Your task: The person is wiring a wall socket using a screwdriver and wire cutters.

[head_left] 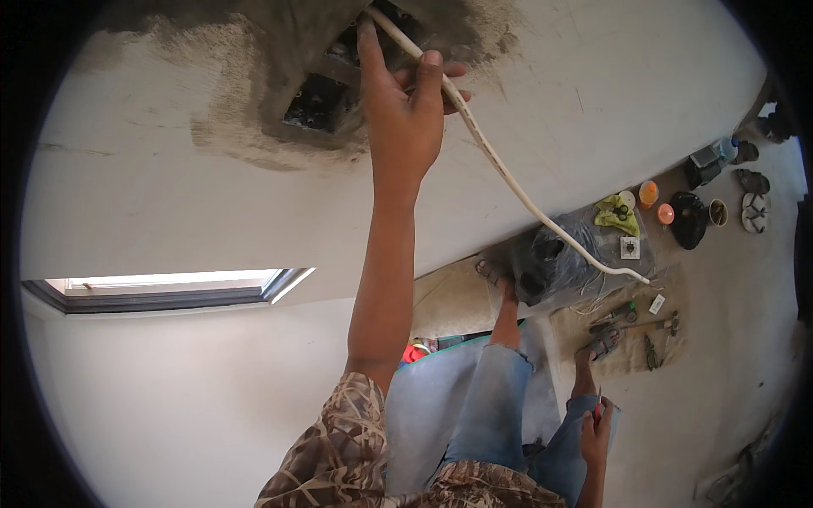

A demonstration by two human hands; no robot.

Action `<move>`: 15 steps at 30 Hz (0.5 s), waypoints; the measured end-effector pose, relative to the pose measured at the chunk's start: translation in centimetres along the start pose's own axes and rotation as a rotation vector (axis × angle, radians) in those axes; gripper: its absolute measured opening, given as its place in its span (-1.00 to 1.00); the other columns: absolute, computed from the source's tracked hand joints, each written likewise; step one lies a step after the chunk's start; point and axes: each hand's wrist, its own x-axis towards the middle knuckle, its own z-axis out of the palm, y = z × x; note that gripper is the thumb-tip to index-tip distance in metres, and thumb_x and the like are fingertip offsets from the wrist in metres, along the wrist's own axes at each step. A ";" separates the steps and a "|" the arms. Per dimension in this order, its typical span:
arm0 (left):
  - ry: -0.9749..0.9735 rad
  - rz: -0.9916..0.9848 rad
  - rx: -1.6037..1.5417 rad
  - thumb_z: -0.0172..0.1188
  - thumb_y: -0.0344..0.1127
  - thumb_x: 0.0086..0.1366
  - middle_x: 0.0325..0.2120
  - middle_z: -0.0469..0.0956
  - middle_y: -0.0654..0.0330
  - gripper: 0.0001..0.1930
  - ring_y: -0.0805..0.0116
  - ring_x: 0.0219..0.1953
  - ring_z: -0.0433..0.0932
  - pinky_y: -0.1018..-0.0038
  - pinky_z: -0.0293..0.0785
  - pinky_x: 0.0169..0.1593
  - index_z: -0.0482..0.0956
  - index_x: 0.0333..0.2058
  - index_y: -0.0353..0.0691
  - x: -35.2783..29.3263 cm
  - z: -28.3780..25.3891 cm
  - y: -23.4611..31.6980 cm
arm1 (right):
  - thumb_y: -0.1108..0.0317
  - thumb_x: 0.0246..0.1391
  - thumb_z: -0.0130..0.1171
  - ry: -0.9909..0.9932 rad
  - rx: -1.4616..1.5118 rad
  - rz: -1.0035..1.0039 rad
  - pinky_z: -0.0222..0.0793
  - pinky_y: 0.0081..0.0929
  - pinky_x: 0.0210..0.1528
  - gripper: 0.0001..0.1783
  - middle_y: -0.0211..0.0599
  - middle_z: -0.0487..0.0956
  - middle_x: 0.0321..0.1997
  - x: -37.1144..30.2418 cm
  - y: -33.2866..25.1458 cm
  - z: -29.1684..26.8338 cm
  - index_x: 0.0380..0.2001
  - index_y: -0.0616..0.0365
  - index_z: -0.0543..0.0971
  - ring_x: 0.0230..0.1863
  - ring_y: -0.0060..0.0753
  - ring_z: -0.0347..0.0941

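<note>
My left hand (405, 110) reaches up to the wall, its thumb and fingers closed around a white cable (508, 179). The index finger extends along the cable toward an opening in the wall. From there the cable curves down to the right, and its far end hangs loose. Just below the fingers is a dark square recessed wall box (317, 103) set in grey mortar. Low at the right, beside my thigh, my right hand (595, 436) is closed on a red-handled tool (599, 412) with a thin tip pointing up; its exact kind is too small to tell.
By my feet, a hammer (650, 326), pliers (651, 352) and a white socket (629, 247) lie on the floor coverings. Dark plastic sheeting (555, 254), a green cloth (617, 214), orange containers and sandals (754, 213) are along the wall. A window (169, 288) is at left.
</note>
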 end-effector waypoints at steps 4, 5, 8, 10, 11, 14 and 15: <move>0.027 0.023 -0.226 0.00 -0.34 0.42 -0.25 0.58 -0.10 -0.32 0.27 -0.36 0.66 0.38 0.68 -0.36 -0.21 0.34 -0.24 0.1 0.6 -0.1 | 0.47 0.22 -0.09 -0.029 -0.068 -0.051 0.20 -0.64 -0.48 -0.49 -0.42 0.34 -0.47 0.9 -2.3 -0.2 0.24 0.20 0.17 -0.52 -0.65 0.23; 0.055 0.026 -0.257 0.06 -0.30 0.40 -0.02 0.29 -0.05 -0.24 0.11 -0.26 0.63 0.24 0.64 -0.27 -0.26 0.37 -0.18 0.1 1.0 -0.1 | 0.47 0.22 -0.09 -0.050 -0.083 -0.060 0.21 -0.64 -0.48 -0.47 -0.43 0.34 -0.48 1.1 -3.4 -0.4 0.25 0.20 0.16 -0.52 -0.64 0.23; 0.195 0.035 -0.355 0.16 -0.22 0.34 0.36 -0.09 0.01 -0.15 -0.14 -0.16 0.60 0.00 0.56 -0.10 -0.24 0.40 -0.10 -0.3 2.3 0.5 | 0.46 0.21 -0.08 -0.192 -0.057 -0.052 0.22 -0.64 -0.47 -0.44 -0.42 0.36 -0.47 1.1 -8.9 -0.8 0.27 0.20 0.12 -0.52 -0.64 0.24; 0.281 0.158 -0.389 0.06 -0.27 0.39 -0.02 0.34 0.01 -0.26 0.15 -0.34 0.62 0.28 0.57 -0.27 -0.18 0.38 -0.16 -1.0 3.8 -0.5 | 0.45 0.20 -0.06 -0.286 0.019 -0.046 0.22 -0.65 -0.46 -0.42 -0.41 0.37 -0.46 1.1 -12.6 -0.8 0.28 0.20 0.10 -0.51 -0.64 0.25; 0.294 0.281 -0.366 -0.03 -0.31 0.44 -0.34 0.58 0.04 -0.30 0.37 -0.44 0.62 0.53 0.57 -0.42 -0.24 0.38 -0.18 -1.3 4.0 -1.6 | 0.43 0.18 -0.04 -0.361 0.082 0.004 0.21 -0.64 -0.47 -0.40 -0.39 0.38 -0.43 1.3 -14.1 -0.8 0.26 0.20 0.07 -0.51 -0.63 0.24; 0.287 0.162 -0.473 -0.05 -0.27 0.46 -0.36 0.51 0.15 -0.46 0.53 -0.51 0.51 0.60 0.46 -0.50 -0.07 0.28 -0.12 -1.3 4.2 -2.0 | 0.35 0.21 -0.01 -0.468 0.190 -0.063 0.18 -0.65 -0.48 -0.43 -0.35 0.38 -0.42 1.8 -19.8 -0.7 0.22 0.21 0.08 -0.51 -0.63 0.22; 0.312 0.063 -0.552 -0.04 -0.21 0.46 -0.43 0.47 0.19 -0.56 0.56 -0.56 0.44 0.61 0.36 -0.54 0.02 0.19 -0.16 -1.5 4.6 -1.9 | 0.36 0.25 0.04 -0.522 0.202 -0.079 0.30 -0.59 -0.22 -0.46 -0.32 0.45 -0.25 2.0 -22.3 -1.5 0.21 0.28 0.16 -0.29 -0.57 0.31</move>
